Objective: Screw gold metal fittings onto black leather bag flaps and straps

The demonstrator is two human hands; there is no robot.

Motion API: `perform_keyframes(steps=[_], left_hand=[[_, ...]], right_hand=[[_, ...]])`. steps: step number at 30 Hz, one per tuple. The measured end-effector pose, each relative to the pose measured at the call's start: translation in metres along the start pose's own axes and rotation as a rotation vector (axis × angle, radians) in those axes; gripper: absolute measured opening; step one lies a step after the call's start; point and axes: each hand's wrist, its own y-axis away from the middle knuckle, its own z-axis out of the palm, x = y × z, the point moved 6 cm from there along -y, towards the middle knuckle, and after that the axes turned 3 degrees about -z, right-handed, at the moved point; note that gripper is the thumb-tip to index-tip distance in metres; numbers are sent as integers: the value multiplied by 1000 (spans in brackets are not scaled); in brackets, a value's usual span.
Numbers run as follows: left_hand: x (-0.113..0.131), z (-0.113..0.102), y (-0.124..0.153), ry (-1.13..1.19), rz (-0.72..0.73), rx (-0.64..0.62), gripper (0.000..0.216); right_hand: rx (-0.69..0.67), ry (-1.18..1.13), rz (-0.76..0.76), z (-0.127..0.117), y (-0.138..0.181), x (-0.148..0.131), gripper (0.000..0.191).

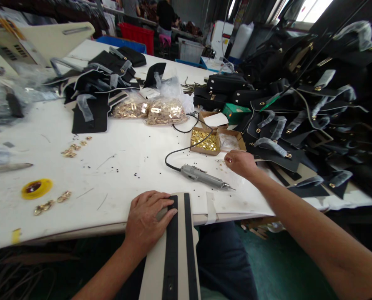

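Observation:
My left hand [148,218] lies over the top left of a beige bag panel [180,250] with two black straps, its thumb and fingertips pressing on the left strap. The panel's upper end rests on the table edge and the rest slopes down over my lap. My right hand [240,163] is closed in a pinch above the table, close to scattered small gold pieces [221,163]; what is between its fingertips is too small to make out. A grey electric screwdriver [201,176] lies between my hands, bit pointing right.
Small gold hardware fills a cardboard box [204,141], beside another box [231,141] with clear plastic. Bags of metal parts [165,111] lie behind. Black bag pieces [286,146] are heaped at right. At left are yellow tape [36,188] and gold clasps [44,207]. The screwdriver's cord [176,152] loops back.

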Motion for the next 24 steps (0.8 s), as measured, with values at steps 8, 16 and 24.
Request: perform_keyframes(steps=[8, 16, 24], left_hand=[[0, 1, -2, 0, -3, 2, 12], [1, 0, -1, 9, 3, -1, 12], [0, 0, 0, 8, 5, -1, 12]], right_hand=[[24, -14, 0, -5, 3, -1, 22], [42, -78, -38, -6, 10, -23, 25], [32, -96, -29, 4, 14, -24, 24]])
